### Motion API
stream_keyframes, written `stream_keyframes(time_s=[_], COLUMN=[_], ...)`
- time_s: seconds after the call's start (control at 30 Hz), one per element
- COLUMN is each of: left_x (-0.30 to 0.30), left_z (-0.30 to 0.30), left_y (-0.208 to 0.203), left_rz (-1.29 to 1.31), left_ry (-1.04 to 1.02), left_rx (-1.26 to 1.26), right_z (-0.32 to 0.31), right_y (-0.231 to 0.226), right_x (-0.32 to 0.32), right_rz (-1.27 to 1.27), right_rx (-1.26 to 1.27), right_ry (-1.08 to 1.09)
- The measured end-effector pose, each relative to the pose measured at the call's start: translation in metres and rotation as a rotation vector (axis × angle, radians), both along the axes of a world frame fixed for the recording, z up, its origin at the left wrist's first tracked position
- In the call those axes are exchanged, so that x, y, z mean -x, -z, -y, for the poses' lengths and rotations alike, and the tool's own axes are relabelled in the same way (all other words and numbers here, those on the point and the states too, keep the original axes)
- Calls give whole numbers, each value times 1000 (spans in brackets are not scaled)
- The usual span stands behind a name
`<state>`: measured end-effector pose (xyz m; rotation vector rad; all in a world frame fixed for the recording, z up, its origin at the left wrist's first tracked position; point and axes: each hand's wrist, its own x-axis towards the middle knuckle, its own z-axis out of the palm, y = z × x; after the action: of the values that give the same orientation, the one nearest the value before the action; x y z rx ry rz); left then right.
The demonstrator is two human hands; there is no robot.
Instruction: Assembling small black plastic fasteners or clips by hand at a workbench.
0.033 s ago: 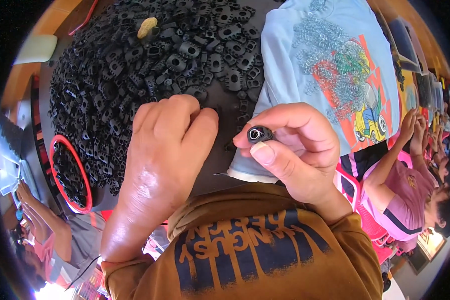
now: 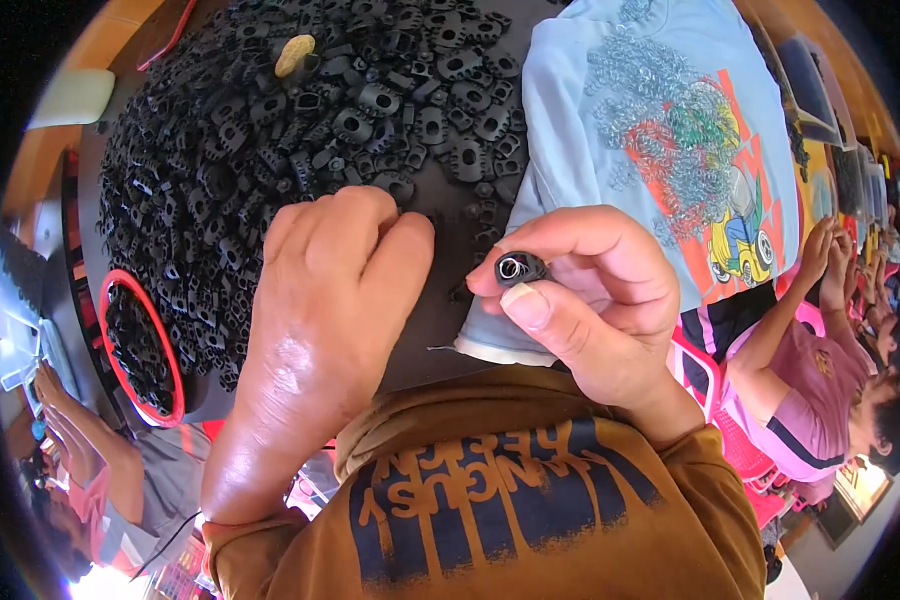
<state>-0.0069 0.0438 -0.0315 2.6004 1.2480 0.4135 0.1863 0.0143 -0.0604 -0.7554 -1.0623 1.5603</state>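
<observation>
My right hand (image 2: pixel 595 300) pinches a small black plastic part (image 2: pixel 511 270) between thumb and forefinger. A shiny metal ring, like the end of a coil spring, shows in the part's round opening. My left hand (image 2: pixel 335 265) is closed, back upward, at the near edge of a large heap of black plastic pieces (image 2: pixel 360 100). Its fingertips are curled under, and whatever they hold is hidden. Many small metal springs (image 2: pixel 660 110) lie on a light blue printed shirt (image 2: pixel 565 90), spread on the table beyond my right hand.
A red-rimmed container (image 2: pixel 178 365) of black pieces stands at the table's left edge. A tan, peanut-shaped object (image 2: pixel 295 54) rests on the heap. Another person in a pink shirt (image 2: pixel 805 390) sits at right; someone else's arms (image 2: pixel 90 430) show at left.
My left hand has shifted very slightly up and to the left. The right hand and its black plastic part look unmoved.
</observation>
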Motion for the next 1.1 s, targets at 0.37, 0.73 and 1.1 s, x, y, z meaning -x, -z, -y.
stream_keyframes(time_s=[0.37, 0.73, 1.1], left_x=[-17, -7, -27], left_z=[0, 12, 0], left_y=[-4, 0, 5], left_rz=[296, 303, -13], left_ry=[-179, -209, 62], left_rx=[-11, 54, -87], right_z=[1, -4, -2], right_y=[2, 5, 5], right_x=[-6, -9, -12], right_rz=[8, 31, -20], right_rx=[10, 9, 4], right_ry=[-16, 149, 109])
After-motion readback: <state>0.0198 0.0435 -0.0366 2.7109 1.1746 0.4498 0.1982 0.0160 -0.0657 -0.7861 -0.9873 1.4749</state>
